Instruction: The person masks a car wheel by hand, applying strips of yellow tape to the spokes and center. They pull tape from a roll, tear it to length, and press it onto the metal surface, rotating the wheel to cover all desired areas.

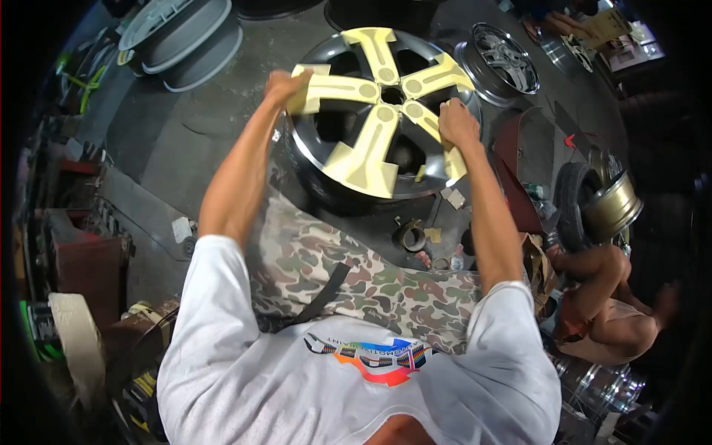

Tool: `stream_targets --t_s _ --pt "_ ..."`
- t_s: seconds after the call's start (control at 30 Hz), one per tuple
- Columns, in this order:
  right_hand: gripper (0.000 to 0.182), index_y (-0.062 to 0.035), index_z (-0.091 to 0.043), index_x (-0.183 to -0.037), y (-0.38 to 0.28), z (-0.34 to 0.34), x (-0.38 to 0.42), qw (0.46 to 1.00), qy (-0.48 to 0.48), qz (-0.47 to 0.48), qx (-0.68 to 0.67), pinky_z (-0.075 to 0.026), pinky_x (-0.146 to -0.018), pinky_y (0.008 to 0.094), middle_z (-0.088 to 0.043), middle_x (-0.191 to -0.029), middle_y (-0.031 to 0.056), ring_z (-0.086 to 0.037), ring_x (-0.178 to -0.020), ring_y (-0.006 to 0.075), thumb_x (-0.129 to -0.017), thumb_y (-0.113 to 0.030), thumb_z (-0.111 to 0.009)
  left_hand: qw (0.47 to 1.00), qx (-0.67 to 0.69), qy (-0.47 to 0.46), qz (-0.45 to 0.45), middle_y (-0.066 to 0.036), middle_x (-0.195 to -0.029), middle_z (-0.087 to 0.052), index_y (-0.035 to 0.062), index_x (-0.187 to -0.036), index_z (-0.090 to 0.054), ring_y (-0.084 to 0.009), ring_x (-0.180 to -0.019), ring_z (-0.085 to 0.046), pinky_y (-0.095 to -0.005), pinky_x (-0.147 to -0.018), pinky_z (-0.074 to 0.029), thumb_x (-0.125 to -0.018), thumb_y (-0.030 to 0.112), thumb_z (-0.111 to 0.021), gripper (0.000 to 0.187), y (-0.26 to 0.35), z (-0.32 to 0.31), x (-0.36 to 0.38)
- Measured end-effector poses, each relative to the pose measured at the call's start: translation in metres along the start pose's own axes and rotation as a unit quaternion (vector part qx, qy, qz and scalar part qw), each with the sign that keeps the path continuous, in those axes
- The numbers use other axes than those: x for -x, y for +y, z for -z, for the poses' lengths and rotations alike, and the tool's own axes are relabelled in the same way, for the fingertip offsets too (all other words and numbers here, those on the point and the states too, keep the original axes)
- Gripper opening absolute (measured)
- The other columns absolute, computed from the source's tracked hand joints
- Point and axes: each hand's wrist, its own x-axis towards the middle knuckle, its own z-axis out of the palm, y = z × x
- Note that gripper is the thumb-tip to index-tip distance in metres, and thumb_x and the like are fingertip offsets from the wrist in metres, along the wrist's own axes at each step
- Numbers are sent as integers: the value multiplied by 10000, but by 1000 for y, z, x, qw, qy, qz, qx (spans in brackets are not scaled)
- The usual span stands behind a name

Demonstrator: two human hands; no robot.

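Observation:
A dark alloy wheel rim [308, 152] with a silver lip lies in front of me, its face turned up. Pale yellow masking tape [368, 152] covers its spokes, with a round patch near the hub on several of them. My left hand [284, 87] is closed at the rim's left edge, by the end of a taped spoke. On the right side, my right hand [458, 124] is closed over the lower right spoke, and its fingertips are partly hidden. The tape [455, 165] sticks out below that hand.
Grey rims [182, 37] stand at upper left, and another rim [504, 59] lies at upper right. A tyre [577, 200] and a gold rim [614, 204] are at right, near another person's bent leg [593, 274]. A metal ring [410, 236] sits on the floor before my camouflage-covered lap.

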Motion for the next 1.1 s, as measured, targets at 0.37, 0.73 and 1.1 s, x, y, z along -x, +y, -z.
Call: stream_targets --t_s 0.37,0.73,1.1 --pt "401 17 -564 -1139 -3 16 49 995 -32 -47 -81 -462 -954 586 -645 -1205 297 -604 -1113 528 -1059 -353 -433 966 -68 148 -202 -259 -1106 -734 -14 -1098 -755 -364 -1040 -720 -436 -976 -529 -842 632 -719 696 15 -7 -21" --pt "432 26 -584 -1116 16 10 36 996 -31 27 -74 -458 -957 601 -654 -1164 338 -605 -1090 554 -1053 -365 -411 970 110 -200 80 -215 -750 -677 -120 -937 -658 -309 -642 -712 -391 -582 -619 -1030 488 -536 626 19 25 97" --pt "468 -12 -623 -1142 -2 -8 47 986 -28 -42 -160 -446 -982 603 -650 -1142 376 -586 -1113 584 -1042 -420 -415 996 -4 85 38 -339 -1366 -584 -96 -1314 -616 -478 -1316 -543 -510 -1107 -421 -963 655 -478 841 34 -6 6"
